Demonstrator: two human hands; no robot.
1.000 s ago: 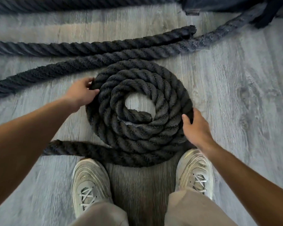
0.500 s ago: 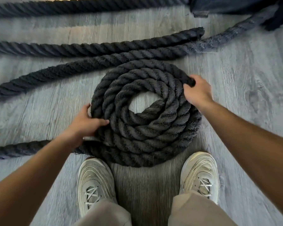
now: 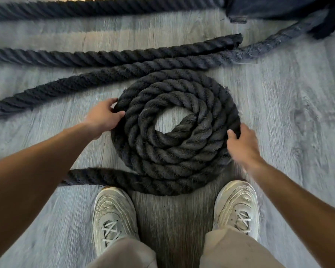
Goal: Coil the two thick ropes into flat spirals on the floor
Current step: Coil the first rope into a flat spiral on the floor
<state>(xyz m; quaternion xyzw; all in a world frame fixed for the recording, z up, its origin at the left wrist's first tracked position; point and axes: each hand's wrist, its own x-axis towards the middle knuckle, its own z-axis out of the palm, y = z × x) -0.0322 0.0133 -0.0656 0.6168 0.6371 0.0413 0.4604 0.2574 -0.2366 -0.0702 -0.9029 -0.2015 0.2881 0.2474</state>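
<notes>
A thick black rope lies wound in a flat spiral point(image 3: 177, 144) on the grey wood floor in front of my feet. Its loose tail point(image 3: 97, 176) runs off to the left under my left forearm. My left hand point(image 3: 103, 118) grips the spiral's outer turn at its upper left edge. On the right edge of the outer turn, my right hand point(image 3: 242, 144) has its fingers curled over the rope. A second black rope point(image 3: 124, 56) lies straight beyond the spiral, its cut end at the right.
Another rope length point(image 3: 85, 78) runs diagonally just behind the spiral, and one more point(image 3: 104, 7) lies along the top edge. A dark object point(image 3: 269, 6) sits at the top right. My two pale sneakers point(image 3: 112, 215) stand just below the spiral.
My left hand moved from the spiral's lower left up to its upper left. My right hand slid from the upper right down to the right edge. The spiral turned.
</notes>
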